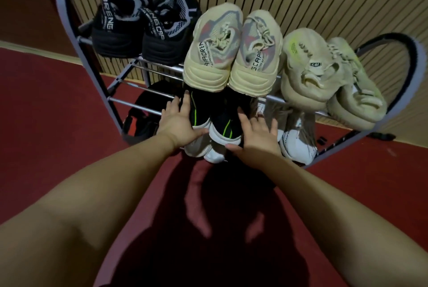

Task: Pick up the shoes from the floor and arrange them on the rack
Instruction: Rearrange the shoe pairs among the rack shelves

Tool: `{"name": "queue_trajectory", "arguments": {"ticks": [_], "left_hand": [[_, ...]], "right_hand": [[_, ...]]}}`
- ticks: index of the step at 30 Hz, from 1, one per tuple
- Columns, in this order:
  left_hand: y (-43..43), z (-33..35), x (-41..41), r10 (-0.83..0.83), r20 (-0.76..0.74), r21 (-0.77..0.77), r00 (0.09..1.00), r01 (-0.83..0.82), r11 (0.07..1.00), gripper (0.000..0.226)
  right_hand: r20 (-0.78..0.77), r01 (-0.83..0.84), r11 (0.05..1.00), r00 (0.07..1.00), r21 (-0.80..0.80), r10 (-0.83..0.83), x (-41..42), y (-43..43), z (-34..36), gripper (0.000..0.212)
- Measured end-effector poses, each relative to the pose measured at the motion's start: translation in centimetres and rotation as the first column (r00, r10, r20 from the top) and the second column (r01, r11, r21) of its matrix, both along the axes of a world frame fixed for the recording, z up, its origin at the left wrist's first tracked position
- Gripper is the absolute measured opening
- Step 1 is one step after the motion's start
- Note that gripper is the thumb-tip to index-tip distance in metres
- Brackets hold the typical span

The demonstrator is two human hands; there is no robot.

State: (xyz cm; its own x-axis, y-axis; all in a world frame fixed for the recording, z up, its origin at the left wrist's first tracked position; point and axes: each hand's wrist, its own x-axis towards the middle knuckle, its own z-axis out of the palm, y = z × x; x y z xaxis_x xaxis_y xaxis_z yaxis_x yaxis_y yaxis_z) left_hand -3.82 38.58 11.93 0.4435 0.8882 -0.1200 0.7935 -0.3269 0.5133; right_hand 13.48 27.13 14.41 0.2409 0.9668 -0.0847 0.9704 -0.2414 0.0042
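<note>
the black sneakers with neon-green stripes (pixel 201 110) sit heels-out on the lower tier of the rack (pixel 61 13), left hand (pixel 178 124) and right hand (pixel 257 136) pressed flat on their outer sides, fingers straight, beneath cream sneakers (pixel 231 55) and beside white sneakers (pixel 298 140).

Two bare forearms (pixel 120 171), left hand (pixel 179 125), right hand (pixel 257 139).

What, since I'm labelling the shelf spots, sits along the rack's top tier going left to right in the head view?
Black pair with white lettered heel straps → cream pair with pink and grey uppers → pale yellow-green knit pair.
</note>
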Motion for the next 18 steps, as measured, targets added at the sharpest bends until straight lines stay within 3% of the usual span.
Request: {"name": "queue_trajectory", "arguments": {"ticks": [4, 11, 18], "left_hand": [[-0.5, -1.5, -0.5, -0.013, 0.121, -0.01, 0.993, 0.014, 1.0, 0.098], [-0.5, -1.7, -1.1, -0.103, 0.096, 0.085, 0.99, 0.095, 0.992, 0.083], [-1.2, -2.1, -1.0, -0.052, 0.11, 0.19, 0.993, 0.031, 0.981, 0.082]], "right_hand": [[0.006, 0.034, 0.999, 0.999, -0.037, -0.034, -1.2, 0.3, -1.8, 0.08], [0.007, 0.061, 0.998, 0.998, -0.034, -0.06, -1.4, -0.3, -2.0, 0.07], [0.016, 0.067, 0.995, 0.998, -0.067, -0.066, -1.2, -0.6, -1.7, 0.069]]}}
